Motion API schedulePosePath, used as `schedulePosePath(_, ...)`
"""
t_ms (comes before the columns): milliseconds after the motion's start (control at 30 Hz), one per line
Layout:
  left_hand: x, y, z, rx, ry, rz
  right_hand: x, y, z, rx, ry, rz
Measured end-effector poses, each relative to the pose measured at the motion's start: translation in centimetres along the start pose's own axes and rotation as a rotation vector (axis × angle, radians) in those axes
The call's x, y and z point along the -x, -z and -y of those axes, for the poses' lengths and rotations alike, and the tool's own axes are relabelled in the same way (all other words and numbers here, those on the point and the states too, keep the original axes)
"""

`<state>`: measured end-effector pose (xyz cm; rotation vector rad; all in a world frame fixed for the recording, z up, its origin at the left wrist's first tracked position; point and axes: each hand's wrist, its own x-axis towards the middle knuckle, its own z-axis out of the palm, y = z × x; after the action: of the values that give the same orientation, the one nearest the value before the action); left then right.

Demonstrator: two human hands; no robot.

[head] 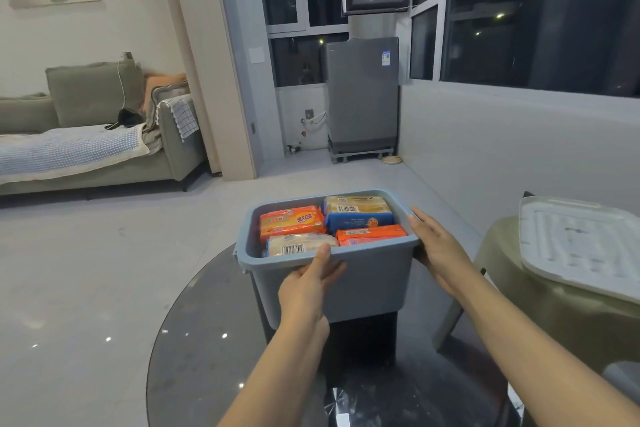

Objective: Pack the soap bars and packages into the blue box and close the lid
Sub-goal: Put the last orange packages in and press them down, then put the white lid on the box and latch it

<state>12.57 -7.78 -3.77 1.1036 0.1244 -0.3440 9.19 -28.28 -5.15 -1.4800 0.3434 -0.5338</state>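
Observation:
The blue box [374, 281] is held up over the far side of a dark round table, with its top uncovered. Inside lie several soap packages: an orange one [292, 220] at the back left, a blue and yellow one [358, 211] at the back right, a pale one with a barcode [294, 244] at the front left and an orange one [370, 234] at the front right. My left hand [306, 288] grips the box's near rim, thumb over the edge. My right hand [434, 246] clasps the right rim. The white lid [581, 246] rests on a stool to the right.
The dark glossy round table [207, 357] fills the foreground. A translucent olive stool [540, 305] stands at the right under the lid. Farther off are a grey sofa [104, 135] at the left and a grey appliance [362, 97] by the windows. Open floor lies between.

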Motion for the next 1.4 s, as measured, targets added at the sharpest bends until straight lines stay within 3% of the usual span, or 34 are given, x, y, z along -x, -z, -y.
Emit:
schedulePosePath(300,2.2,-1.0,2.5,-0.345,0.001,0.217,3.6,2.7,0.8,0.352,0.056,0.004)
schedulePosePath(467,3.1,-3.9,4.6,-0.363,0.027,0.292,5.9,6.9,0.8,0.544,0.104,-0.066)
schedulePosePath(767,3.3,-10.9,11.7,-0.407,0.143,0.417,8.0,15.5,0.8,0.945,0.136,-0.322)
schedulePosePath(933,2.9,-15.7,15.0,-0.482,0.156,0.460,7.5,19.8,-0.1,1.189,-0.022,-0.447)
schedulePosePath(1167,2.0,-21.1,17.8,-0.464,0.178,0.493,7.0,21.5,-0.2,1.142,-0.073,-0.434)
schedulePosePath(1400,1.9,-22.1,18.2,-0.378,0.228,0.493,7.8,21.0,0.5,1.043,-0.027,-0.309)
